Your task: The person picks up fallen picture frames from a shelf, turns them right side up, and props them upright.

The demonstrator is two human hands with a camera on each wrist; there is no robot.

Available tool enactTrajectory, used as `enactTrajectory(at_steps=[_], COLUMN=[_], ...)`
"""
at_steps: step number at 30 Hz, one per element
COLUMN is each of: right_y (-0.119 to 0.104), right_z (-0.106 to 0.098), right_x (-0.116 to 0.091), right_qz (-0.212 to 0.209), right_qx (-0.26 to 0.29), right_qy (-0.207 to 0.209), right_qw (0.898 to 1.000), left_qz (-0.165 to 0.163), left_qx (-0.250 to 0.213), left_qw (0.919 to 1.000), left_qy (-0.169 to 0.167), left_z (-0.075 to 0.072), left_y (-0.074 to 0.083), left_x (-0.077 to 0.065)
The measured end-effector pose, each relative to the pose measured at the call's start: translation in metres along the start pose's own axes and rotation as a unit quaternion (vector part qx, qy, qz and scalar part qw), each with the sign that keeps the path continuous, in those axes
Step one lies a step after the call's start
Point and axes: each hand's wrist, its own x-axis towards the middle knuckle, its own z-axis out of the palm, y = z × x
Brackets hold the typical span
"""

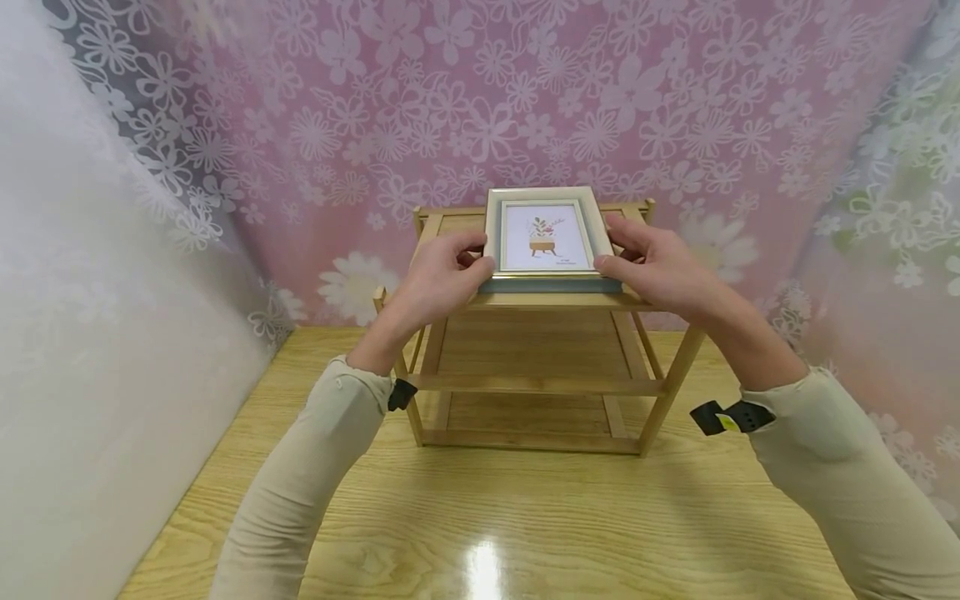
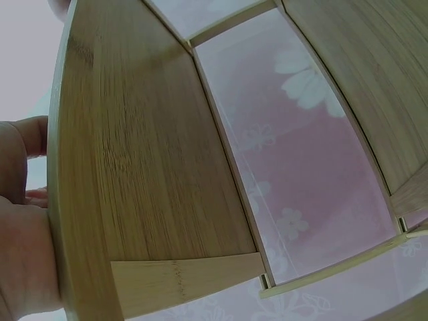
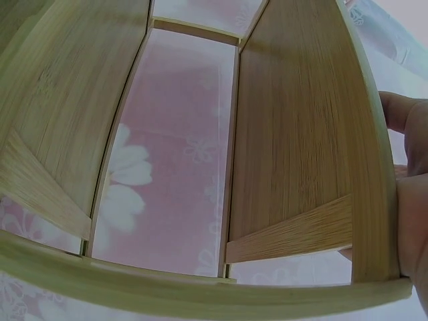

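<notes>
Before a floral backdrop, left hand and right hand grasp a picture frame at the front edge of a wooden rack.

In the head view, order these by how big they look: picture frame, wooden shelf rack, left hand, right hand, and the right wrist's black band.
1. Wooden shelf rack
2. Picture frame
3. Left hand and right hand: too alike to rank
4. Black band
</notes>
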Motion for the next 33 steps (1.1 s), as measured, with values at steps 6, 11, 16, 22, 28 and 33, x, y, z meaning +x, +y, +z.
enactTrajectory(at_steps=[6, 11, 16, 22, 28, 33], right_y=[0.0018, 0.0035, 0.0047, 0.0043, 0.0038, 0.0047], right_z=[-0.0004, -0.0011, -0.0022, -0.0031, -0.0038, -0.0041], right_x=[-0.0001, -0.0013, -0.0019, -0.0022, -0.0025, -0.0042], right_qz=[-0.003, -0.003, -0.009, -0.016, -0.023, -0.023], right_qx=[0.006, 0.005, 0.006, 0.001, 0.011, 0.022], right_qy=[0.005, 0.008, 0.008, 0.014, 0.022, 0.027], right_qw=[1.000, 1.000, 1.000, 1.000, 0.999, 0.999], left_qz=[-0.008, -0.007, 0.000, 0.011, 0.030, 0.037], left_qx=[0.000, -0.006, -0.009, -0.033, -0.051, -0.060], left_qw=[1.0000, 1.0000, 0.9999, 0.9993, 0.9980, 0.9972], left_qy=[-0.002, 0.002, 0.008, 0.013, 0.023, 0.025], left_z=[-0.0001, 0.0017, 0.0029, 0.0032, 0.0039, 0.0044], left_y=[-0.0010, -0.0021, -0.0015, -0.0010, -0.0020, -0.0039], left_x=[-0.0025, -0.0037, -0.0045, -0.0049, -0.0051, -0.0059])
